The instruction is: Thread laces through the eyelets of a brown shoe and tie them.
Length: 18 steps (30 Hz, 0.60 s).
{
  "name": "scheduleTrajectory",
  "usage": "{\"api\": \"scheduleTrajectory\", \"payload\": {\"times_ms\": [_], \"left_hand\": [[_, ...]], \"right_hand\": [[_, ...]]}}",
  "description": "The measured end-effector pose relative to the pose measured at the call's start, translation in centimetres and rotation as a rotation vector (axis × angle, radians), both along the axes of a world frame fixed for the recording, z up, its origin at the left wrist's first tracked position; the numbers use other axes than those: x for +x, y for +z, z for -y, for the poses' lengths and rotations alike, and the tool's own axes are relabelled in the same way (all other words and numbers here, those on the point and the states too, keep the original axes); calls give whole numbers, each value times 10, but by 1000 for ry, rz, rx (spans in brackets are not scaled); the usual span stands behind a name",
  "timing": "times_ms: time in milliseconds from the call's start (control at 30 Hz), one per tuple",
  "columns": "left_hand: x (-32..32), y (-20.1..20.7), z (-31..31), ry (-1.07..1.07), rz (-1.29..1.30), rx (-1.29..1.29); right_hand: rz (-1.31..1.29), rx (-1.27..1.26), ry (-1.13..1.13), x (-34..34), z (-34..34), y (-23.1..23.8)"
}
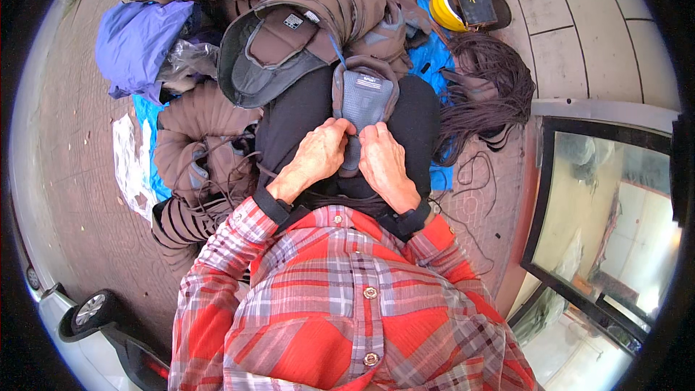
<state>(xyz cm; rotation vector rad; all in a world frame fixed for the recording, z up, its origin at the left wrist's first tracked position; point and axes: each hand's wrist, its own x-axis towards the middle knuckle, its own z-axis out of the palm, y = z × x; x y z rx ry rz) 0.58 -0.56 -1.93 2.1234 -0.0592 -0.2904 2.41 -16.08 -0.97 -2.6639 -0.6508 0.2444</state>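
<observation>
A grey-blue padded shoe tongue (366, 98) with a brown edge and a small label lies across my lap, its rounded end pointing away from me. My left hand (316, 153) is closed, thumb and fingertips pinching the left side of its narrower part. Opposite, my right hand (385, 158) pinches the right side with curled fingers. Whatever is between the fingertips is too small to make out. Just beyond, a nested row of brown shoe uppers (329, 7) rests against my knees, the nearest one showing its grey lining.
More brown uppers (199, 127) are heaped at left, near a purple bag (145, 43). A bundle of dark laces (492, 72) lies at right, with loose strands on the paving. Beyond it stands a yellow tin (445, 9) with a black item. A glass-panelled case (601, 210) borders the right.
</observation>
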Motion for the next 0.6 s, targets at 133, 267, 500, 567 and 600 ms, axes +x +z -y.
{"api": "scheduleTrajectory", "payload": {"times_ms": [133,267,500,567,600], "left_hand": [[0,-10,1,10,27,15],[4,-7,-3,-5,-89,-88],[7,-5,-4,10,-241,-227],[6,-8,-4,21,-103,-193],[4,-11,-2,22,-103,-193]], "right_hand": [[22,-11,2,-2,-3,0],[-1,32,75,2,3,-6],[-79,37,-37,1,0,-5],[-68,55,-11,1,4,-2],[-16,82,37,0,5,0]]}}
